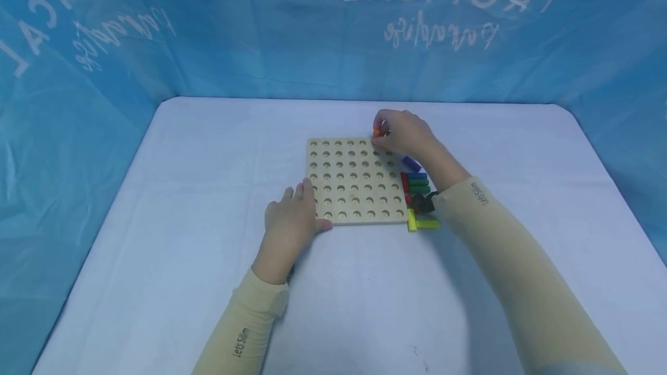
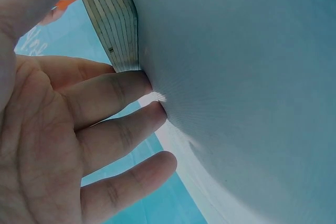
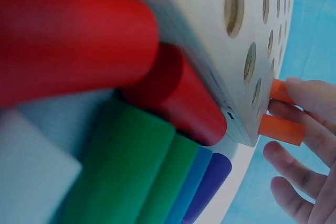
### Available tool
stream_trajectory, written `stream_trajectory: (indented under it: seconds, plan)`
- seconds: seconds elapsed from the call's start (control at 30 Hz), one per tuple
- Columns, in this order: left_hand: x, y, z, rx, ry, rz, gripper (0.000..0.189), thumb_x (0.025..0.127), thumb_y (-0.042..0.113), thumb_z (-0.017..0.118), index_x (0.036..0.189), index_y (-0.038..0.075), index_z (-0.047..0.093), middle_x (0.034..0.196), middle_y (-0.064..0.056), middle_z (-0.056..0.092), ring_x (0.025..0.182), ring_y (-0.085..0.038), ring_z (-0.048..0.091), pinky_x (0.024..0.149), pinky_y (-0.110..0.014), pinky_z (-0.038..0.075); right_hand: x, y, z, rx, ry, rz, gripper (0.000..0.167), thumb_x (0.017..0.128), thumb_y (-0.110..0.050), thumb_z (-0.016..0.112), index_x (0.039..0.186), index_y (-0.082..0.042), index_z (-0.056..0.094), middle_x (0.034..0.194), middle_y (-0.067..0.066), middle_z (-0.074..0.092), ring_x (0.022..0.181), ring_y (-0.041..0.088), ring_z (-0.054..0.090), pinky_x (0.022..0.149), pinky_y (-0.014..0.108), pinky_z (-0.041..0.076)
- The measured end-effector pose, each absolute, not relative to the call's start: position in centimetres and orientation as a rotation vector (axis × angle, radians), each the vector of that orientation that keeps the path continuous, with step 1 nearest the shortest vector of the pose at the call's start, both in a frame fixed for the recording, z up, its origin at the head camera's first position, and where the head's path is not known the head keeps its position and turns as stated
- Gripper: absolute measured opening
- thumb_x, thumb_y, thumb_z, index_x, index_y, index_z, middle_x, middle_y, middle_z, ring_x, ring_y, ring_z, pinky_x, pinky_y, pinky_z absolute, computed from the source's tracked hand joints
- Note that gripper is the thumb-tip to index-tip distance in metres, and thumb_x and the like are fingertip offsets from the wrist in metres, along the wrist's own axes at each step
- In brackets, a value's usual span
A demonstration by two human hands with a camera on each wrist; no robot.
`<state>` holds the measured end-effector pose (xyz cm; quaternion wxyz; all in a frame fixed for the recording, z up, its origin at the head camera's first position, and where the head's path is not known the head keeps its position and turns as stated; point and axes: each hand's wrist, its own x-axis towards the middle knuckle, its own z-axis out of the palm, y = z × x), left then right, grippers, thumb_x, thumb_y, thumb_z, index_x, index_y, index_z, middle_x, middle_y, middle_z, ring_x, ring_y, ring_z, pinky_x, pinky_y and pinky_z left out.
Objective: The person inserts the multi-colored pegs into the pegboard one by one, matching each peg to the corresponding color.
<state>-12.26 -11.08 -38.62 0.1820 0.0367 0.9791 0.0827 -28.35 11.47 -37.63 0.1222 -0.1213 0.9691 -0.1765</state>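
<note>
A square wooden pegboard (image 1: 346, 181) with rows of round holes lies on the white table. My left hand (image 1: 292, 216) rests at its near left corner, fingers nearly straight along the left edge, thumb at the near edge. In the left wrist view, fingers (image 2: 113, 95) touch the board's layered side (image 2: 113, 24). At the far right corner my right hand (image 1: 406, 132) pinches an orange peg (image 3: 282, 90) between thumb and finger, right at a hole. Beside it another orange peg (image 3: 281, 129) stands upright in the board.
Along the board's right side lie loose pegs: a purple peg (image 1: 411, 164), a blue peg (image 1: 417, 176), green pegs (image 1: 419, 186), red pegs (image 3: 184, 98) and yellow pegs (image 1: 427, 224). Blue cloth (image 1: 312, 33) hangs behind the table (image 1: 208, 149).
</note>
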Motion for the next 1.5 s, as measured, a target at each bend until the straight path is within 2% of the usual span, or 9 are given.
stream_trajectory:
  seconds: [0.17,0.4,0.53,0.73,1.0,1.23,1.5]
  plan:
    - [-12.2,-10.9,-38.6,0.117,2.775,0.218,0.104,0.085,0.06,0.063,0.157,-0.001,0.019,0.159,-0.017,0.036,0.147,-0.035,0.035,0.105,-0.054,0.046,-27.9,11.7,-37.6,-0.382,2.84,-0.513,0.022,0.09,-0.023,0.071,0.107,-0.012,0.061,0.111,0.008,0.069,0.095,0.027,0.062,0.083,0.045,0.049]
    - [-12.2,-10.9,-38.7,0.112,2.775,0.235,0.105,0.085,0.061,0.063,0.157,-0.001,0.019,0.158,-0.018,0.036,0.147,-0.036,0.035,0.106,-0.055,0.045,-27.1,12.8,-36.3,-0.329,2.845,-0.558,0.04,0.093,-0.03,0.069,0.127,-0.012,0.058,0.128,0.008,0.064,0.117,0.029,0.058,0.1,0.052,0.047]
    - [-12.2,-11.0,-38.8,0.11,2.775,0.233,0.105,0.084,0.061,0.063,0.157,-0.001,0.019,0.157,-0.018,0.038,0.146,-0.036,0.036,0.105,-0.055,0.046,-26.1,14.5,-35.3,-0.363,2.891,-0.607,0.038,0.096,-0.028,0.066,0.129,-0.011,0.059,0.131,0.009,0.061,0.124,0.031,0.054,0.104,0.053,0.046]
    - [-12.3,-11.0,-39.0,0.11,2.776,0.223,0.106,0.084,0.062,0.064,0.157,-0.001,0.018,0.157,-0.018,0.038,0.146,-0.036,0.036,0.103,-0.055,0.047,-24.1,16.6,-35.1,-0.419,2.813,-0.507,0.034,0.094,-0.019,0.069,0.128,-0.014,0.062,0.123,0.006,0.064,0.119,0.028,0.056,0.101,0.05,0.049]
    - [-12.3,-10.7,-38.9,0.111,2.769,0.221,0.106,0.085,0.061,0.064,0.157,-0.001,0.018,0.158,-0.018,0.037,0.146,-0.036,0.036,0.103,-0.055,0.047,-21.5,18.1,-37.0,-0.559,2.698,-0.306,0.033,0.09,-0.014,0.074,0.121,-0.02,0.068,0.12,-0.001,0.069,0.121,0.022,0.061,0.102,0.048,0.051]
    - [-12.3,-10.7,-38.9,0.098,2.766,0.249,0.106,0.085,0.059,0.066,0.157,-0.001,0.018,0.158,-0.018,0.037,0.147,-0.036,0.035,0.103,-0.055,0.047,-21.1,18.5,-37.8,-0.58,2.698,-0.298,0.028,0.089,-0.015,0.075,0.116,-0.02,0.07,0.118,0.0,0.07,0.119,0.023,0.062,0.101,0.049,0.051]
    - [-12.3,-10.6,-38.8,0.097,2.754,0.251,0.105,0.085,0.059,0.066,0.157,-0.001,0.017,0.158,-0.018,0.036,0.148,-0.036,0.034,0.104,-0.055,0.046,-20.8,18.9,-38.2,-0.55,2.701,-0.22,0.029,0.09,-0.014,0.073,0.118,-0.022,0.07,0.107,-0.001,0.07,0.106,0.021,0.063,0.095,0.047,0.053]
